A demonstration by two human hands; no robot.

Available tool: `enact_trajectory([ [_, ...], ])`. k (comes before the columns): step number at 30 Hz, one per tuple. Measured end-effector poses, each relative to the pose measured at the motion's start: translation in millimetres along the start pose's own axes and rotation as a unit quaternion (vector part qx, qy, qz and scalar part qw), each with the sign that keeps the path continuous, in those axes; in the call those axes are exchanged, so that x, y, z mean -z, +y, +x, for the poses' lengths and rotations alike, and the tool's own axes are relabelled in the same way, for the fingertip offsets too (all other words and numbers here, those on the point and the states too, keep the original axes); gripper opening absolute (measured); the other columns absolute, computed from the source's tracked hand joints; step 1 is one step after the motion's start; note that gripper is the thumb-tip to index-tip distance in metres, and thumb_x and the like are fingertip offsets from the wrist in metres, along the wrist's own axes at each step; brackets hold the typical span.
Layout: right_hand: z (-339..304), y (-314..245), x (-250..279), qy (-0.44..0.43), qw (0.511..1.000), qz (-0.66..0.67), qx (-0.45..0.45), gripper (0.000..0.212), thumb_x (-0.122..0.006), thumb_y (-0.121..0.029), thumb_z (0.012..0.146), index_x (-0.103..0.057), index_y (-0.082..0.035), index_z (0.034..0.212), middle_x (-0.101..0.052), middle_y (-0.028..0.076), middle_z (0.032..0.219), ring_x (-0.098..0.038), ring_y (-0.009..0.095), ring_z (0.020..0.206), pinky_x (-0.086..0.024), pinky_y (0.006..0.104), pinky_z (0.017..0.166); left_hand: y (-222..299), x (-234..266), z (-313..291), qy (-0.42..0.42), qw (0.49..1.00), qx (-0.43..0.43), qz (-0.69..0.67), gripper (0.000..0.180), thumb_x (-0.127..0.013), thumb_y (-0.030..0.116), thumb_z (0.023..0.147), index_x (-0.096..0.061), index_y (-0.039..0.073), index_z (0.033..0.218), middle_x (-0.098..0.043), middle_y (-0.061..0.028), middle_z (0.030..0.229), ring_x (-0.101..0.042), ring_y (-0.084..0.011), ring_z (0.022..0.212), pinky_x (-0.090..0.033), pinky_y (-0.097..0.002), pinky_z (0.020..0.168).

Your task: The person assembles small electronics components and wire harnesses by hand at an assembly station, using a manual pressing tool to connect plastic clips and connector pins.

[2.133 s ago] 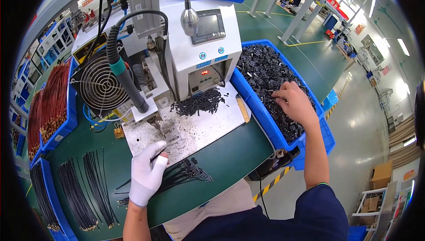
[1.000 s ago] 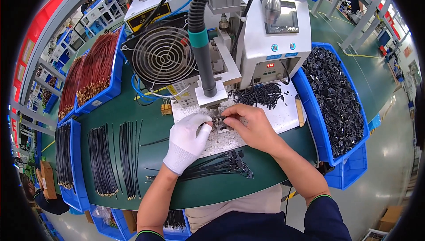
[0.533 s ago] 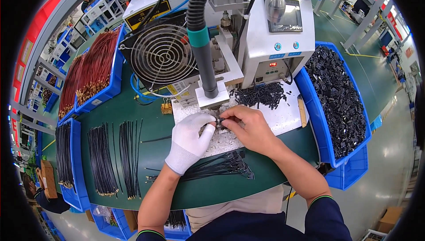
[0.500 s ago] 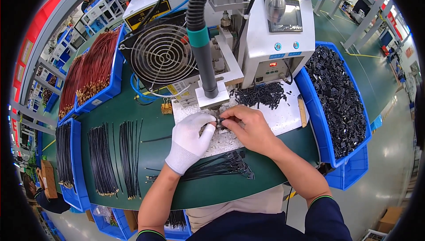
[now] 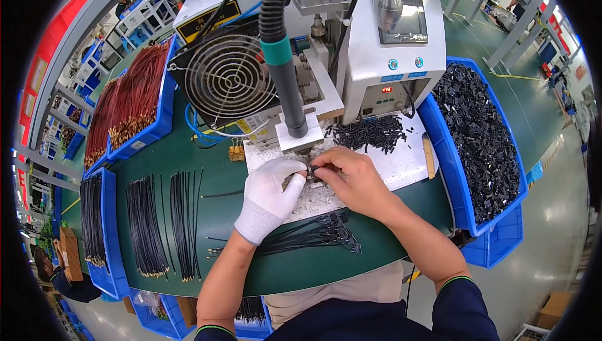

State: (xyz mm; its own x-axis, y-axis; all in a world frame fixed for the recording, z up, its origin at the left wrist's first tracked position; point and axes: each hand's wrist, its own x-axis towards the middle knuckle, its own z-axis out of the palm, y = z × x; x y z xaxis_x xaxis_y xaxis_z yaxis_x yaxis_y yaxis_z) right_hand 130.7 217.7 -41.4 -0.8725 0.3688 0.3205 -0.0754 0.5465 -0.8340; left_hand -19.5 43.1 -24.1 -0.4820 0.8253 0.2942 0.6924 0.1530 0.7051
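Note:
My left hand (image 5: 268, 195), in a white glove with bare thumb and fingertip, is closed on a thin black cable (image 5: 222, 195) whose tail sticks out to the left. My bare right hand (image 5: 356, 178) pinches a small black part (image 5: 312, 170) against the cable's end; the fingers hide most of it. Both hands meet over a speckled white board (image 5: 307, 206), just below the white block at the foot of a grey suction hose (image 5: 287, 78). Nearer me lies a bundle of black cables with black end pieces (image 5: 313, 236).
Behind my hands stands a white machine (image 5: 392, 46) with a round fan guard (image 5: 232, 78). Loose black sleeves (image 5: 370, 133) lie right of the hose. A blue bin of black parts (image 5: 480, 146) stands right; black cable bundles (image 5: 147, 228) and a bin of red cables (image 5: 128, 99) are left.
Both hands stay almost in place, with only a slight shift of the fingers at the small black part. The cable tail sits slightly higher and its visible end has moved a little right.

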Motion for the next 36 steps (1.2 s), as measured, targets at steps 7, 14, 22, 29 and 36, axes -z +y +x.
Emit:
enact_trajectory([
  [7,-0.5,-0.5,-0.2,0.008,1.0,-0.006,0.01,0.017,-0.079,-0.003,0.102,-0.078,0.004,0.118,-0.079,0.017,0.108,-0.079,0.032,0.095,-0.062,0.0406,0.084,7.8,5.2,2.4,-0.029,0.998,0.03,0.041,0.02,-0.075,0.019,0.1,-0.084,0.003,0.106,-0.079,-0.0181,0.1,-0.077,-0.04,0.094,-0.061,-0.0474,0.085],
  [14,0.4,-1.1,-0.9,0.011,1.0,-0.009,0.015,0.017,-0.079,-0.003,0.102,-0.078,0.005,0.117,-0.079,0.018,0.107,-0.08,0.033,0.095,-0.063,0.0409,0.084,0.0,2.4,1.7,-0.017,0.999,0.011,0.029,0.022,-0.075,0.021,0.1,-0.084,0.003,0.107,-0.078,-0.0205,0.1,-0.076,-0.0427,0.095,-0.06,-0.0503,0.086],
  [22,0.0,-1.8,-0.5,0.006,1.0,-0.015,0.01,0.017,-0.079,-0.002,0.102,-0.078,0.005,0.117,-0.079,0.018,0.107,-0.079,0.033,0.094,-0.062,0.0408,0.083,2.7,3.6,1.4,-0.017,0.999,0.012,0.032,0.021,-0.075,0.02,0.1,-0.084,0.003,0.108,-0.078,-0.0201,0.1,-0.076,-0.0423,0.096,-0.061,-0.0496,0.086],
  [29,-0.1,-0.5,-0.4,0.004,1.0,-0.013,0.015,0.018,-0.079,-0.002,0.102,-0.079,0.003,0.119,-0.079,0.016,0.109,-0.079,0.031,0.097,-0.063,0.0403,0.084,-2.4,0.4,2.0,-0.002,1.0,-0.004,-0.002,0.016,-0.077,0.016,0.099,-0.083,0.004,0.107,-0.08,-0.0174,0.102,-0.078,-0.0403,0.096,-0.062,-0.0466,0.087],
  [36,0.0,-0.9,-0.9,0.002,1.0,-0.014,0.011,0.017,-0.078,-0.002,0.103,-0.079,0.002,0.119,-0.079,0.016,0.11,-0.078,0.03,0.098,-0.063,0.0399,0.085,-1.9,1.4,2.5,-0.007,1.0,-0.002,-0.001,0.015,-0.077,0.016,0.099,-0.083,0.004,0.107,-0.081,-0.0172,0.104,-0.079,-0.0397,0.098,-0.063,-0.0463,0.088],
])
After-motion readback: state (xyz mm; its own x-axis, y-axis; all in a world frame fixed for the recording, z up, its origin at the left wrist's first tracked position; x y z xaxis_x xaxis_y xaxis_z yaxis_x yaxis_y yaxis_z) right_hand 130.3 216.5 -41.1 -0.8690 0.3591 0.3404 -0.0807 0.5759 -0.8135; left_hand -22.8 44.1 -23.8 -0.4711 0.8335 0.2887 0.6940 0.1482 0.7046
